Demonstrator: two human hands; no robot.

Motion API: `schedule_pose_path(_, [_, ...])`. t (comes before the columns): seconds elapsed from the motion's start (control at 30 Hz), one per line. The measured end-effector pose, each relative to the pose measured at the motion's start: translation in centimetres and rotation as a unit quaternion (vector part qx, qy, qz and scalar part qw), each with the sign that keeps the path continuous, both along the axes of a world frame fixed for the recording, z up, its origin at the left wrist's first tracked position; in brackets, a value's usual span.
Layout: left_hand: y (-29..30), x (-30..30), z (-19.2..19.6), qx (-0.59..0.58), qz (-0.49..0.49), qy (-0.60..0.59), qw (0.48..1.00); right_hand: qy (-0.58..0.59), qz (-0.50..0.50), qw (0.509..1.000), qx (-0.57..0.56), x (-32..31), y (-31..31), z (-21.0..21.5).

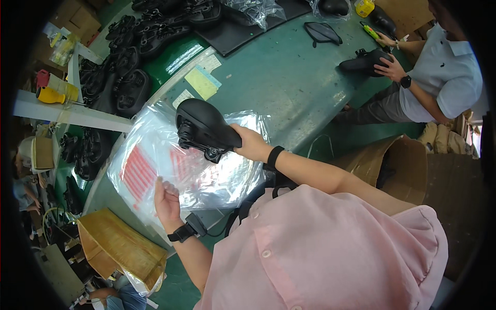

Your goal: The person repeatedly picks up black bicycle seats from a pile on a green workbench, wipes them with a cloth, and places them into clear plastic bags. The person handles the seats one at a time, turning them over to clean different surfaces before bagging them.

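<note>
My right hand (251,142) grips the narrow nose of a black bicycle saddle (204,121). The saddle is tilted, so its wide rear points away to the left and part of the rails and clamp shows underneath. Below it lie clear plastic bags (227,181) with red printed stripes, spread in a glossy stack on the table. My left hand (167,202) is at the near left part of these bags, fingers curled with the index finger raised. It seems to pinch the film of a bag, though the contact is partly hidden.
Across the green table (268,77), a co-worker (439,72) holds another saddle (364,63) and a green-yellow tool (370,32). Many saddles (132,88) are piled at the far left, beside a white beam (77,111). Cardboard boxes (121,248) stand near left and right.
</note>
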State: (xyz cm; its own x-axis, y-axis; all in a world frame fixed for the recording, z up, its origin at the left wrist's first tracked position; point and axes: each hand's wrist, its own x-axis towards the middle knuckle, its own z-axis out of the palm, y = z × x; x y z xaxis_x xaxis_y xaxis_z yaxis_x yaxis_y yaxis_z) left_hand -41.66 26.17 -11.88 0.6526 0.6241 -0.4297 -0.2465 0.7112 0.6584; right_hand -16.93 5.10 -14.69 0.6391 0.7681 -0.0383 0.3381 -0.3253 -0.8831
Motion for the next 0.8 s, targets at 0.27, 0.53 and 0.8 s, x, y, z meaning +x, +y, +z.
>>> schedule_pose_path(0.27, [-1.7,1.0,0.0,0.207,-0.154,0.276,0.926,-0.051,0.0,0.998,0.035,1.1,-2.1,1.2])
schedule_pose_path(0.53, [-2.4,5.3,1.6,0.21,-0.069,0.207,0.953,0.064,0.063,0.993,0.075,1.2,-1.8,5.8])
schedule_pose_path(0.8, [1.0,7.1,-0.8,0.215,-0.037,0.144,0.965,0.042,0.184,0.981,-0.04,0.1,-0.3,6.7])
